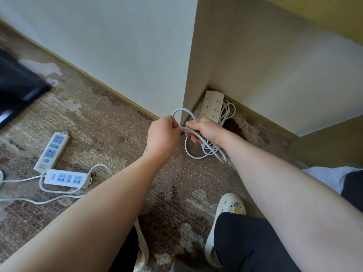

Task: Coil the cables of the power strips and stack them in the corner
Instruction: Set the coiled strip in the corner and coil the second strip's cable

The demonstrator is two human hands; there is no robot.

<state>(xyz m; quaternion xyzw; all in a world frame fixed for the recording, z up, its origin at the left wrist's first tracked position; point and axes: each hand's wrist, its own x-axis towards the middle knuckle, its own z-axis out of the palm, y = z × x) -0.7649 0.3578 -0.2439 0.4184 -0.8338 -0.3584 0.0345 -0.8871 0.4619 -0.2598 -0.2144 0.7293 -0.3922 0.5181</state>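
— While we crouch on the mottled brown carpet (110,122), what do our hands hold?
— Our left hand (164,137) pinches the thin white cable (198,156); our right hand (204,130) grips its gathered loops, near the beige power strips (211,107) stacked in the corner.

One view only, so no overlap with another arose. The head-worn camera looked steeply forward and down from above the person's forearms, wide-angle, with straight edges bowed. It faced the wall corner (211,89), the carpet (110,134) filling the lower field. The hands sat near mid-frame; the slipper (225,209) lay close below.
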